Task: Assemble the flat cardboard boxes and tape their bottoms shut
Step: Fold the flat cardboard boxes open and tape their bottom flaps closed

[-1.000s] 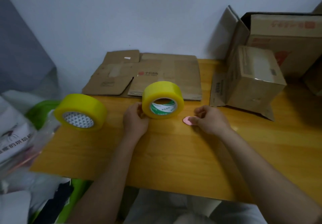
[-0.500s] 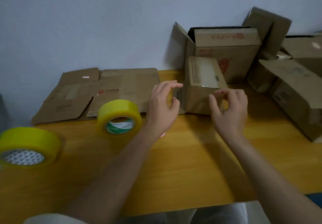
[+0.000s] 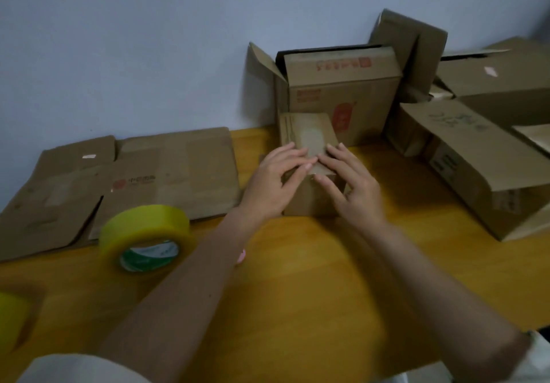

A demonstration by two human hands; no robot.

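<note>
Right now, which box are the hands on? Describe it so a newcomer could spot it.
On the wooden table, find the tall open box with red print against the wall. Directly in front of it sits the small cardboard box, both hands resting on top. It is the smallest, and closed.

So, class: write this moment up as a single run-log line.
phase: box handling | left hand: flat on small box | right hand: flat on same box | tape roll: idle on table | flat cardboard: unfolded

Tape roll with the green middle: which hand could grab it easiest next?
Probably the left hand. Both hands rest on the small box, but the tape roll stands on the table just left of the left forearm, while the right hand would have to cross over.
</note>
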